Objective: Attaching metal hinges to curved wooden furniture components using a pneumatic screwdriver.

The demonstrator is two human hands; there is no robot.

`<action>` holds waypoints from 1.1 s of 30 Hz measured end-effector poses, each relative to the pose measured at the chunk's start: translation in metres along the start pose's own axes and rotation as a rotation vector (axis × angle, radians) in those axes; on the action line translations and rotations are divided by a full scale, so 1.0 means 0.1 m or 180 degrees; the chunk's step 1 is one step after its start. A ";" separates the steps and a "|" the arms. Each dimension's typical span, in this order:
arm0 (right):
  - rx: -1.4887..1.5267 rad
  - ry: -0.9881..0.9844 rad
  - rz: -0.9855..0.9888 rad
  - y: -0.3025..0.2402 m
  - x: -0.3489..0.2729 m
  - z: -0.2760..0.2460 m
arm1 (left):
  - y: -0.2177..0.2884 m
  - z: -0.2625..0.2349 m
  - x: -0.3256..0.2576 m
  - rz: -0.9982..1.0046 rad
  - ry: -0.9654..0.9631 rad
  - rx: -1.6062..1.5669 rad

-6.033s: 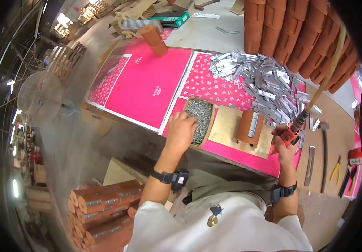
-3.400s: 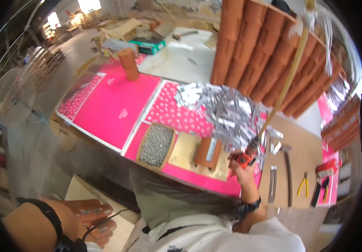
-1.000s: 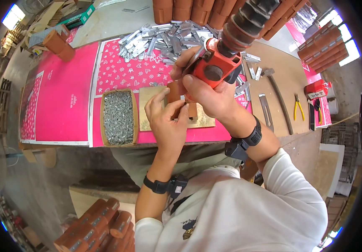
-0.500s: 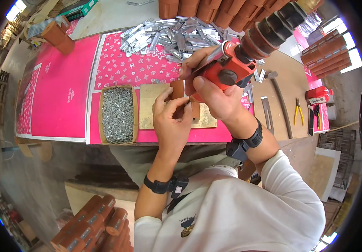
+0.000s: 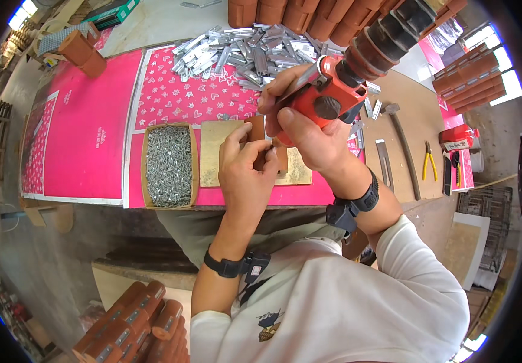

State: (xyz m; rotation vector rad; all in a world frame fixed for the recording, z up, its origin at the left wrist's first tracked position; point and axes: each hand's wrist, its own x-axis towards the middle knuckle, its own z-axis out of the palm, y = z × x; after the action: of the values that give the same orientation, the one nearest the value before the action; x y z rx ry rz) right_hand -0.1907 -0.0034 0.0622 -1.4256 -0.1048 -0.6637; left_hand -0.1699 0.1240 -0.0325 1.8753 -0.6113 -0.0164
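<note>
My right hand point(image 5: 316, 138) is wrapped around a red power tool point(image 5: 326, 97) with a black adjusting knob and a thick ribbed dark body rising to the upper right. Its lower end reaches down beside my left fingertips. With curled fingers my left hand point(image 5: 247, 172) grips a reddish-brown block point(image 5: 257, 130), which rests on a tan board point(image 5: 215, 157). The tool and my hands hide much of the block; a pale strip shows on it. The tip of the tool is hidden. Left of the board stands an open carton of small silver screws point(image 5: 169, 166).
Beyond my hands lies a heap of flat metal plates point(image 5: 261, 54). Brown cylinders point(image 5: 300, 21) stand behind it. To the right are a hammer point(image 5: 403, 145), yellow-handled pliers point(image 5: 430, 162) and a red container point(image 5: 459, 138). More brown cylinders point(image 5: 128, 327) are stacked at lower left.
The red tool in my right hand has tilted or shifted very slightly. My left hand stays at the brown block; little else differs.
</note>
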 end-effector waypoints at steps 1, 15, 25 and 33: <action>0.0000 0.0000 -0.0009 -0.01 0.00 -0.02 | 0.00 0.00 0.00 0.0008 -0.0040 0.0066; -0.0196 -0.0256 0.0246 0.03 -0.09 -0.06 | -0.21 0.04 -0.08 0.0738 -0.0324 -0.0055; -0.0692 -0.0490 -0.0226 0.18 -0.13 -0.08 | -0.32 0.13 -0.09 0.0792 -0.0219 0.0068; -0.0452 -0.0272 -0.0112 0.17 -0.05 -0.03 | -0.38 0.17 -0.17 0.0784 -0.0190 0.0170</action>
State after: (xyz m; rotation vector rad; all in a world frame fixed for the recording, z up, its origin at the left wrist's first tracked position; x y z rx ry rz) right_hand -0.1876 -0.0040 0.0448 -1.5922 -0.1527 -0.6492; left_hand -0.1744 0.1262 -0.0773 1.8443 -0.8880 0.1058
